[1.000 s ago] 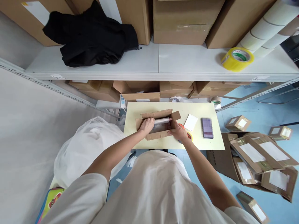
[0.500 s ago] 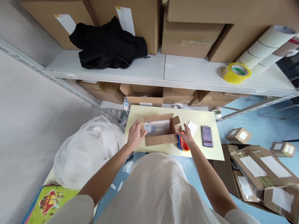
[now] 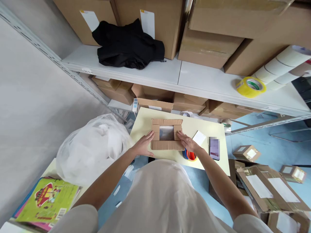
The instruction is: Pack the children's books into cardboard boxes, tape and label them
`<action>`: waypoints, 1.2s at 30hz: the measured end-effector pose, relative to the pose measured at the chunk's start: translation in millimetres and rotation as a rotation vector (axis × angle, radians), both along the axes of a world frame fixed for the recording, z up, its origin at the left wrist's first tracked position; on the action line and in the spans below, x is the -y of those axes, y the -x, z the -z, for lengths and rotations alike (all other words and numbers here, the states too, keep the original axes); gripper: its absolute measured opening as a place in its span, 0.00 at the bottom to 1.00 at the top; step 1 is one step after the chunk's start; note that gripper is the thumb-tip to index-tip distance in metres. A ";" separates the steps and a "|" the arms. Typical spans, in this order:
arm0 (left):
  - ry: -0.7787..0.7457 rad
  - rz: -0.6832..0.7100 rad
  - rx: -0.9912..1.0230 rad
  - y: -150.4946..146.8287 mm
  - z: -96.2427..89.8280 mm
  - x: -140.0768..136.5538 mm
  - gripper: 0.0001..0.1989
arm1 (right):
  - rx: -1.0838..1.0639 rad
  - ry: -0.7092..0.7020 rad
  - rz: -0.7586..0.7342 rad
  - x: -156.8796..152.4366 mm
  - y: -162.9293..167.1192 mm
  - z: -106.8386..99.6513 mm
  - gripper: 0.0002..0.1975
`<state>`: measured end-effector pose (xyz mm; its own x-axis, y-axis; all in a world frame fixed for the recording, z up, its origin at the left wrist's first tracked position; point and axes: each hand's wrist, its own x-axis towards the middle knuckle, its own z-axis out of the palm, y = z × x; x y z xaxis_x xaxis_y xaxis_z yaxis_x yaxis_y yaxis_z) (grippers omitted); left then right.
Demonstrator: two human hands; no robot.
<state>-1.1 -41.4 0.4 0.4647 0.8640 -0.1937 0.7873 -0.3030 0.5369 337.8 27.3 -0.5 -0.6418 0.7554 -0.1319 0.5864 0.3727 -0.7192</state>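
Observation:
A small cardboard box rests on the pale yellow table in front of me. Its two end flaps are folded inward, while the long flaps spread outward. Through the gap between the end flaps shows something in clear, shiny wrapping. My left hand lies with its fingertips on the left end flap, fingers stretched out. On the right end flap rest the extended fingers of my right hand. Under that wrist sits a roll of blue and red tape, partly covered.
A white card and a phone lie right of the box. A bulging white plastic bag stands left, above colourful booklets. Yellow tape and black cloth are on the shelf. Taped cartons fill the lower right.
Both end flaps of the box have been folded inward, covering part of the contents. My hands have moved onto these flaps. The camera view has turned slightly.

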 end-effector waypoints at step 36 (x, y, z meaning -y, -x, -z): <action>-0.074 -0.572 0.298 -20.3 19.6 -29.4 0.30 | 0.050 -0.228 0.237 11.9 29.6 28.5 0.25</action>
<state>19.2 -11.9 -19.2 -0.0481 0.9971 -0.0582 0.6555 0.0755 0.7515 308.2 15.4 -29.0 -0.4413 0.8969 0.0306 0.7090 0.3693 -0.6008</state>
